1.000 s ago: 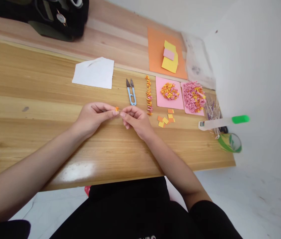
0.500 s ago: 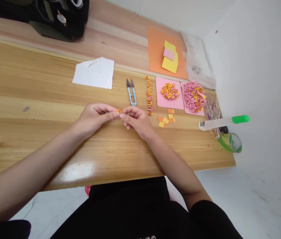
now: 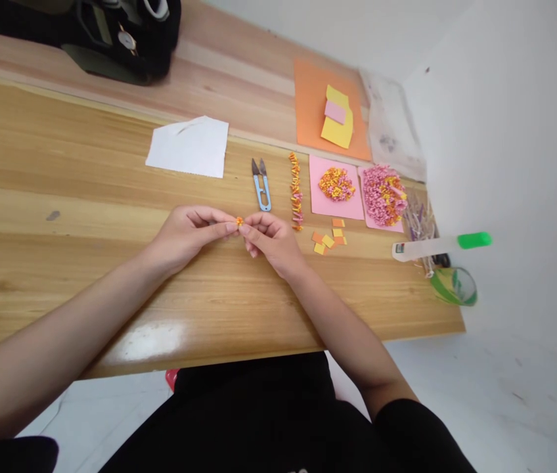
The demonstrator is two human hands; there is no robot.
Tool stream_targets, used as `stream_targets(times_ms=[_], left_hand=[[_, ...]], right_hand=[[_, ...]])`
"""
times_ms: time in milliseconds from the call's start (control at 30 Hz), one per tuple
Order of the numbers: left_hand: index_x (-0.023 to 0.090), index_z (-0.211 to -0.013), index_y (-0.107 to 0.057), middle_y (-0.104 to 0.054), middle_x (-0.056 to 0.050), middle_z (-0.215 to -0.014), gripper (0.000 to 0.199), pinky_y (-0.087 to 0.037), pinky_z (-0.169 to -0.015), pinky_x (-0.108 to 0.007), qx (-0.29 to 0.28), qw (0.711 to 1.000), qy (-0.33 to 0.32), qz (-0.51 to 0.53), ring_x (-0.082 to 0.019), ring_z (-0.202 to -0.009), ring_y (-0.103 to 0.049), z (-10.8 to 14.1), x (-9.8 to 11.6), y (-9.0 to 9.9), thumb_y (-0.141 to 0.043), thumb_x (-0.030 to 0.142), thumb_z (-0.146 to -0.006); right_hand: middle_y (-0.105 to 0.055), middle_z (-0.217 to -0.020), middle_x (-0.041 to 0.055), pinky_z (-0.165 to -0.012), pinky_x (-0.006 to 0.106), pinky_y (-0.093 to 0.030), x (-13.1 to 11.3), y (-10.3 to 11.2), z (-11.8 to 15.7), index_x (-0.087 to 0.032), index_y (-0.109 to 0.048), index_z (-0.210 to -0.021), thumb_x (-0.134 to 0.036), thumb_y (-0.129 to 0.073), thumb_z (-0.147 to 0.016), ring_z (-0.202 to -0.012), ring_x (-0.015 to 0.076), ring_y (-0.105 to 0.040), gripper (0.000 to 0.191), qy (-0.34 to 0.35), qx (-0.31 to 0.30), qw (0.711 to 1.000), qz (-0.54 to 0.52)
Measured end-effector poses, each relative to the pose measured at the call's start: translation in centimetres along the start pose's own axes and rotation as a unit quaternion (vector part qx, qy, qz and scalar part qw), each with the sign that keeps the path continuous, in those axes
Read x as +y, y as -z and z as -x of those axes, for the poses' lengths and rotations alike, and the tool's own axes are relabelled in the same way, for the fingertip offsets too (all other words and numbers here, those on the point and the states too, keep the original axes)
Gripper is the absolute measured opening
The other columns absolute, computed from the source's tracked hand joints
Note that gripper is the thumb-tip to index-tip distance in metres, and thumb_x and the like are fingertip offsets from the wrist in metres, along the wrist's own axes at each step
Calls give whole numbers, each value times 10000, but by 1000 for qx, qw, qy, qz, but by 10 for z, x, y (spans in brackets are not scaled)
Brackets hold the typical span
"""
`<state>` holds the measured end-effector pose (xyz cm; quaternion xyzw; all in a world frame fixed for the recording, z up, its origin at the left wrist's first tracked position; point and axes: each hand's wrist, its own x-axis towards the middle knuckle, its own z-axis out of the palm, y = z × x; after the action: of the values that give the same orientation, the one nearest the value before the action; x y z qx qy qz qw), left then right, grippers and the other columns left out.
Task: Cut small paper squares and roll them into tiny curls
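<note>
Bottle (image 3: 426, 247), contents unclear — left hand (image 3: 182, 238) and right hand (image 3: 272, 243) pinch orange piece (image 3: 240, 221).

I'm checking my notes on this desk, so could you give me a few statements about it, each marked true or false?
1. The small orange piece is at the fingertips of both the left hand and the right hand. True.
2. The snips lie on the white paper. False: they lie on the wooden table, to the right of it.
3. The pink slip lies on top of yellow paper. True.
4. The wristwatch lies on the orange sheet. False: it is at the black bag, at the upper left.
5. The bottle has a red end. False: the coloured end is green.
</note>
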<state>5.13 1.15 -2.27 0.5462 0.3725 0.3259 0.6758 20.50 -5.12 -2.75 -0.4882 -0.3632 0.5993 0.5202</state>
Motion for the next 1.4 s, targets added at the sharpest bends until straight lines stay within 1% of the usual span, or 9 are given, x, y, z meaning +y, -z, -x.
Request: stream_targets(times_ms=[100,233,400,533,767,900,1067,1200,1400], left_hand=[[196,-633,-753,-732,-25,-653,221,-538,-655,-279,7,1000,1,3,-146,-602,-641,0,0,-1,-873,359,-546],[191,-625,-744,-746,-41,-685,278,-558,-698,-317,15,1000,6,0,-175,-641,-667,1,-1,-1,-885,405,-514],[177,-661,-735,-745,-44,-714,310,-559,-753,-332,12,1000,4,-10,-191,-703,-688,1,-2,1,-880,421,-536],[174,-639,-726,-740,-47,-700,316,-569,-750,-331,-21,1000,7,-7,-201,-709,-696,0,0,2,-880,428,-532],[191,-613,-717,-730,-39,-682,276,-570,-698,-306,-85,996,7,-15,-185,-660,-684,0,6,5,-875,403,-535],[190,-619,-714,-717,-36,-675,266,-558,-682,-300,-109,994,4,-29,-183,-655,-672,0,7,7,-860,406,-566],[180,-603,-699,-690,-18,-643,280,-525,-617,-243,-139,990,6,-21,-141,-613,-633,1,8,7,-871,397,-560],[169,-599,-689,-684,-12,-636,308,-516,-606,-230,-149,989,13,-7,-129,-603,-623,2,7,5,-880,405,-550],[180,-610,-699,-701,-17,-653,294,-535,-635,-256,-138,990,6,15,-145,-616,-646,2,3,4,-877,410,-567]], right_hand=[[-551,-525,-79,-414,184,-373,1,1,0,-187,-564,-745,-483,-801,-622,-424,44,-440,398,-4,-1,1000,3],[-537,-519,-81,-417,182,-372,3,1,0,-188,-572,-766,-479,-787,-643,-431,48,-446,382,-2,-5,1000,9],[-533,-527,-82,-417,183,-375,4,2,-1,-190,-579,-771,-475,-796,-632,-435,48,-442,385,-1,-4,1000,5],[-530,-546,-78,-420,184,-377,2,3,-1,-187,-588,-768,-474,-812,-607,-448,48,-441,399,-4,-17,1000,-2],[-537,-554,-73,-432,180,-375,-2,6,0,-178,-588,-737,-431,-839,-586,-463,46,-449,386,-20,-73,997,0],[-531,-537,-69,-439,180,-374,-2,7,0,-168,-597,-738,-415,-840,-593,-463,50,-457,376,-28,-78,997,4],[-543,-521,-75,-439,171,-370,-3,8,0,-161,-591,-689,-381,-875,-534,-451,40,-451,391,-33,-84,996,1],[-521,-511,-83,-437,169,-369,-4,10,0,-158,-576,-668,-382,-878,-529,-443,35,-439,401,-32,-92,995,5],[-519,-512,-82,-434,169,-371,-3,9,0,-162,-562,-668,-410,-870,-534,-443,37,-440,418,-33,-88,996,6]])
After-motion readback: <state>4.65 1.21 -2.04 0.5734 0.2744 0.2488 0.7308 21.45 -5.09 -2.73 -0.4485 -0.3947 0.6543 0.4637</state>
